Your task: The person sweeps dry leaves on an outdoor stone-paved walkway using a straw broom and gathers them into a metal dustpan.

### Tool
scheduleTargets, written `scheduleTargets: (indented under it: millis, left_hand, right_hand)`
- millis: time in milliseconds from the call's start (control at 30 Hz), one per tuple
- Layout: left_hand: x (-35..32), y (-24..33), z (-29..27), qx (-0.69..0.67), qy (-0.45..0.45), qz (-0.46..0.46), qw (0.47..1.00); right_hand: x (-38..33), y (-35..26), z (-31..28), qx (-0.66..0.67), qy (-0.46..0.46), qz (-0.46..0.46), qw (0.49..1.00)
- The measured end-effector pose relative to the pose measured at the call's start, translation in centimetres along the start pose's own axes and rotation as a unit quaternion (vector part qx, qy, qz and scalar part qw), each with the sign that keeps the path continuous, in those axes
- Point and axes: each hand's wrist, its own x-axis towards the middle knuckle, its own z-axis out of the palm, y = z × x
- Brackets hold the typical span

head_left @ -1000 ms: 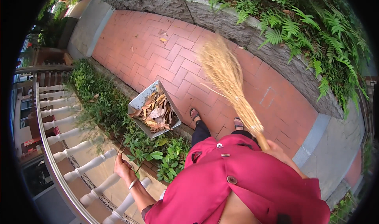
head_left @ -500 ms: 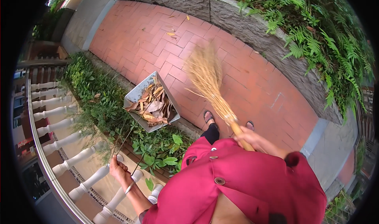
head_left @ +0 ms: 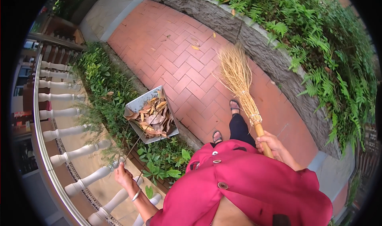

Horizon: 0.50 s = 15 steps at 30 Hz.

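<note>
Red herringbone brick paving (head_left: 175,54) is running ahead of me between a rough stone wall (head_left: 254,39) topped with ferns (head_left: 318,39) and a strip of low green plants (head_left: 99,82) beside a white balustrade (head_left: 67,134). I am gripping the broom (head_left: 238,82) with my right hand (head_left: 270,143), fingers wrapped tight around its wooden handle — the straw bristles are fanning out well ahead of that hand, tips resting on the bricks near the wall. My left hand (head_left: 124,176), with a metal bangle at the wrist, is closing around a thin wire handle (head_left: 133,146) that is slanting up and forward to the metal dustpan (head_left: 149,114). That pan is sitting well ahead of the hand at the edge of the planting strip — dry brown leaves (head_left: 153,118) are piling inside it. A few loose leaves are lying far ahead on the bricks.
</note>
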Motion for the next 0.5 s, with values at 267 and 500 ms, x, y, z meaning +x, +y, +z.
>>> scheduleTargets:
  millis: [267, 500]
  left_hand:
    - [-1.7, 1.0, 2.0, -0.050, 0.118, -0.071, 0.989]
    - [-5.7, 4.7, 7.7, -0.009, 0.231, -0.160, 0.960]
  right_hand:
    - [20.5, -12.5, 7.5, -0.215, -0.137, 0.017, 0.967]
    - [27.9, -25.9, 16.8, -0.231, -0.165, -0.031, 0.959]
